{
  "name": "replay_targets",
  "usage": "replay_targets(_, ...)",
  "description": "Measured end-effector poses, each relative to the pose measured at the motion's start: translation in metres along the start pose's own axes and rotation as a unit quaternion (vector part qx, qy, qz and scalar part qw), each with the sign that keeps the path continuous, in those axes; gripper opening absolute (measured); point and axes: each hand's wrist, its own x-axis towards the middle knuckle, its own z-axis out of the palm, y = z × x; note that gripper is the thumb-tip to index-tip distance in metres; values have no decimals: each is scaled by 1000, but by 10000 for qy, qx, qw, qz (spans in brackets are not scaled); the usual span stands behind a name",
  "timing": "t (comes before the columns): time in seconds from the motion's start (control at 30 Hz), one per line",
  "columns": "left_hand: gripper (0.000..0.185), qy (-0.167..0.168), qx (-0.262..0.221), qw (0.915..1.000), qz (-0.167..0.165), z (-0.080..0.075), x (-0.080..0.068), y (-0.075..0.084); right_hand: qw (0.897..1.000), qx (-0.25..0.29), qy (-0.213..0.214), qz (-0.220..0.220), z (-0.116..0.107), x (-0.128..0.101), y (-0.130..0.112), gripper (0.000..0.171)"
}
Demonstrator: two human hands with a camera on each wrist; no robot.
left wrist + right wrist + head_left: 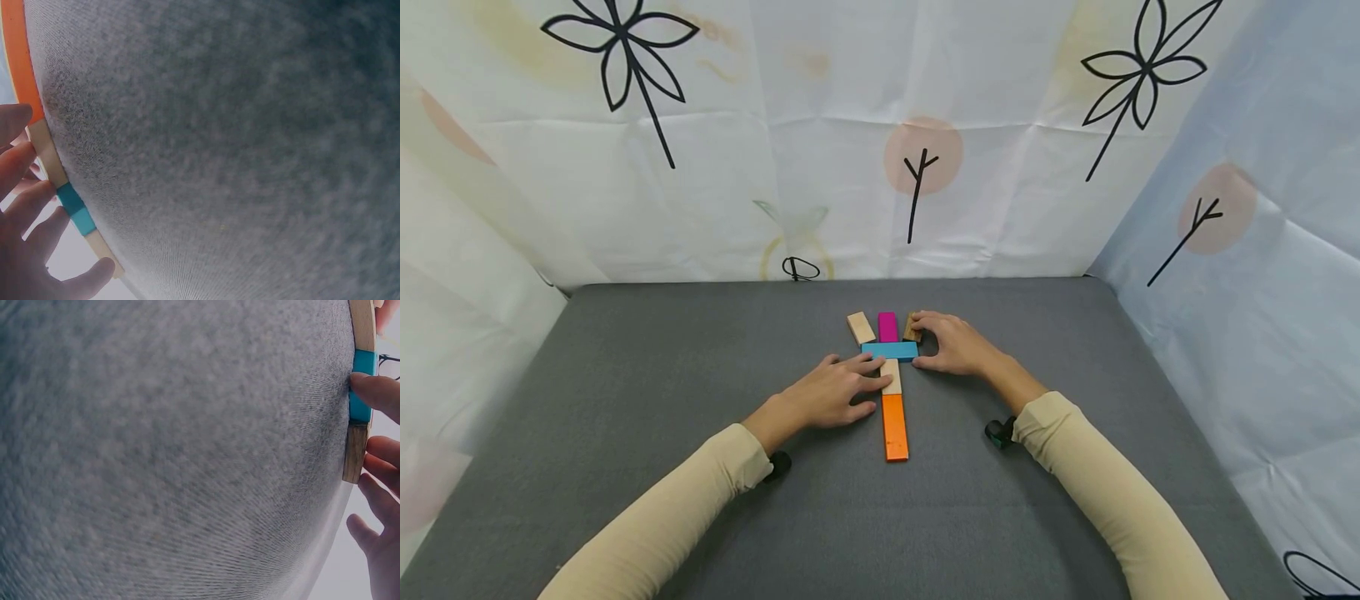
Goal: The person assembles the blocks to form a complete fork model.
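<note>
Flat wooden blocks form a figure on the grey table. A blue block (pixel 897 351) lies crosswise, with a magenta block (pixel 887 327) upright behind its middle and a slanted pale wood block (pixel 861 327) behind its left end. In front, another pale wood block (pixel 891 384) and an orange block (pixel 895 429) line up end to end. My left hand (pixel 831 392) spreads its fingers over the blue block's left part and the nearer pale block. With its fingertips, my right hand (pixel 955 343) touches a brown wood block (pixel 356 453) behind the blue one's right end; its thumb touches that blue end.
The grey cloth-covered table (pixel 700 500) reaches back to a white printed curtain (pixel 820 167). Further curtains hang at the left and right sides. Dark wrist cameras (pixel 1000 432) sit under both sleeves.
</note>
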Motion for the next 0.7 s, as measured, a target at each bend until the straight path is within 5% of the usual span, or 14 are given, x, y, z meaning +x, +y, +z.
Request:
replay_targets(0.57,46,-71,268,9996,-27,-7,5,1,9982,-564,-203,43,-18,-7,6,70)
replay_targets(0.7,50,218,325,9992,23,-9,2,-6,9968,-755,-99,226,-26,-10,13,70)
